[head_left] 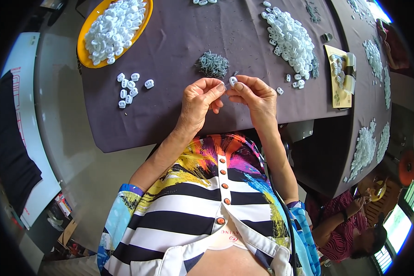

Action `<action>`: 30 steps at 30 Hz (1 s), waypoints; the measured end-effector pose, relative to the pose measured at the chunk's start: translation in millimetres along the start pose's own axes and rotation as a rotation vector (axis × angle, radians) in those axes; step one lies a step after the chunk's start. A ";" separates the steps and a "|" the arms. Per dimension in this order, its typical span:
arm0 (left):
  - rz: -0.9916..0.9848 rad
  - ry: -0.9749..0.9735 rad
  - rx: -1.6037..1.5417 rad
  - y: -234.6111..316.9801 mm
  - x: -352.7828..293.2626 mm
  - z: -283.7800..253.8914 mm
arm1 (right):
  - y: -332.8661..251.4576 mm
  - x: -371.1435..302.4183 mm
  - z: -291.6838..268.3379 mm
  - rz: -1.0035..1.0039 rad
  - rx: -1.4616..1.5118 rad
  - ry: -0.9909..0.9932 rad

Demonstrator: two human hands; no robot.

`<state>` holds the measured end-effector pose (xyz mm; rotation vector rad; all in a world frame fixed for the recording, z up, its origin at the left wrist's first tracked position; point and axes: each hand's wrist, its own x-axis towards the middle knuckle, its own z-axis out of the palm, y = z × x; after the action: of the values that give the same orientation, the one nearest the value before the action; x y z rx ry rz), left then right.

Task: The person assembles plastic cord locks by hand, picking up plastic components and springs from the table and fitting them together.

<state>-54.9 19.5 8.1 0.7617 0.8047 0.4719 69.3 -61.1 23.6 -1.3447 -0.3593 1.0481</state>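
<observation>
Table point(165, 99): dark grey-brown cloth, small specks scattered on it. Far left: orange tray point(81, 46) heaped with small white plastic pieces. Closer in, same side: small cluster of white pieces point(129, 90), one just off to its right. Middle: pile of thin grey bits point(213, 65). Right: big white heap point(289, 39), grey strip point(315, 66) along its right edge, a few loose pieces point(280, 91) off its near end. Beyond: grey patch point(312, 11), small dark object point(327, 37). Near the right edge: yellow card point(342, 99) with a clear tube point(350, 85) on it. Second table point(361, 103) to the right, similar cloth, several pale heaps point(364, 149).
</observation>
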 end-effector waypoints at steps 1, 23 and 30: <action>0.000 0.002 0.003 -0.7 0.9 -1.1 | 0.4 0.3 0.9 0.003 -0.001 -0.004; 0.074 0.040 0.171 -1.5 -0.8 1.3 | 8.0 -0.6 2.7 -0.090 -0.069 -0.006; 0.057 0.041 0.179 -3.4 0.4 -0.2 | 10.7 -0.5 3.8 -0.095 -0.080 -0.010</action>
<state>-54.5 17.6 5.2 0.9454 0.8730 0.4715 61.8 -60.4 15.0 -1.3798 -0.4727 0.9704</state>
